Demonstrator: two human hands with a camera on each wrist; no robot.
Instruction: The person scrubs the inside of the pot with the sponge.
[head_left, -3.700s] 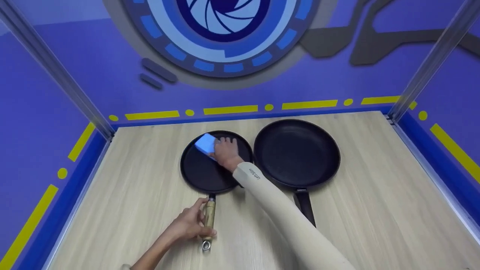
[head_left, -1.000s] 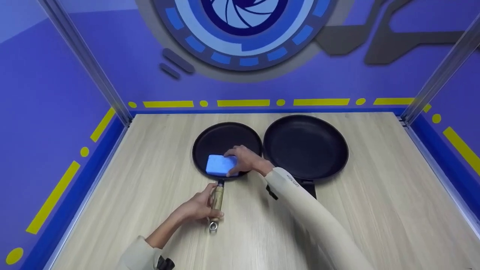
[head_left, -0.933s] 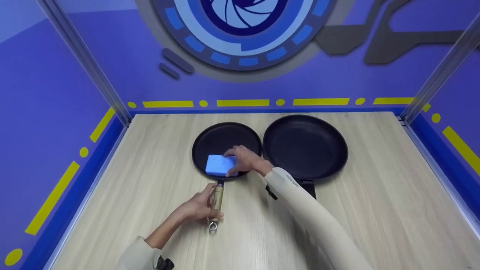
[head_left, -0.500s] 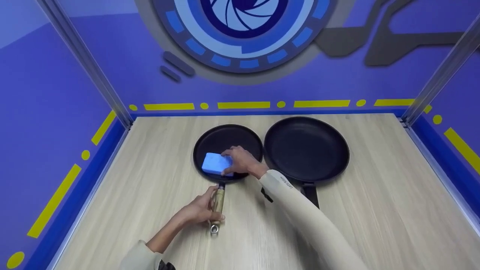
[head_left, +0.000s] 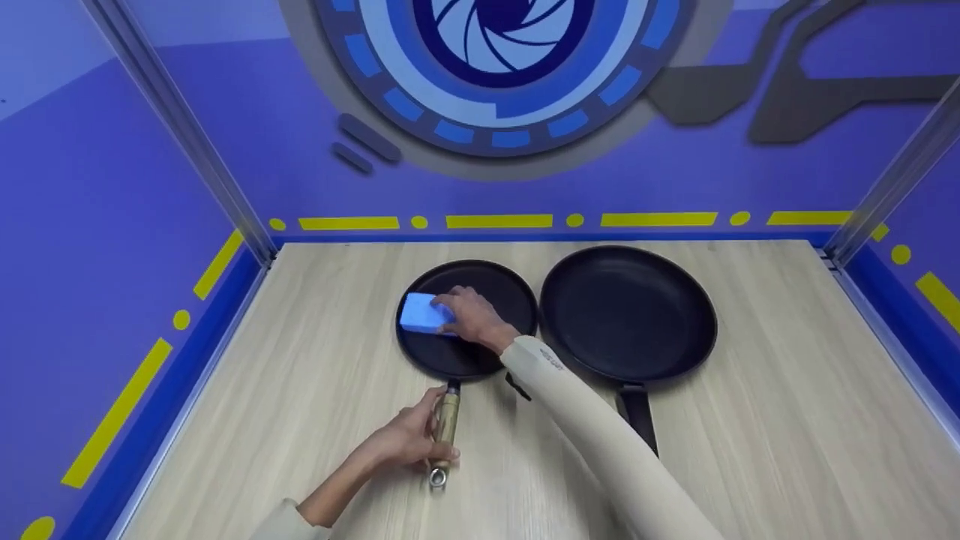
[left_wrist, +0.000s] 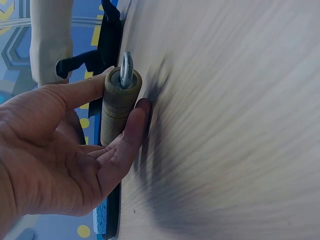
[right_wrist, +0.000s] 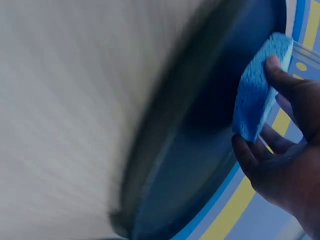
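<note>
The blue sponge (head_left: 421,313) is in the smaller pan (head_left: 442,361), over toward its left edge as the head view shows it; whether its whole underside lies flat on the dark surface cannot be told. The right hand (head_left: 472,316) grips it near one end, thumb on one side and fingers on the other, so much of the block reaches out past the fingertips. The work in hand looks like wiping this pan. For an even rub, the fingers would do well to spread further over the top, since pressure from one end alone may lift the far end. Long, overlapping passes should cover the floor, with a slower turn along the low rim.

Next out, the left hand (head_left: 411,437) grips the wooden handle (head_left: 448,421) between thumb and fingers, the metal ring (head_left: 438,478) showing beyond them. That hold steadies the pan, I judge; it should stay firm enough to resist sideways strokes, yet not press down so hard that the pan tips.

Just beside on the right, the larger pan (head_left: 630,315) lies with its rim against or almost against the smaller one, so strokes that way call for a lighter push. Both pans rest on the pale table (head_left: 765,420).
</note>
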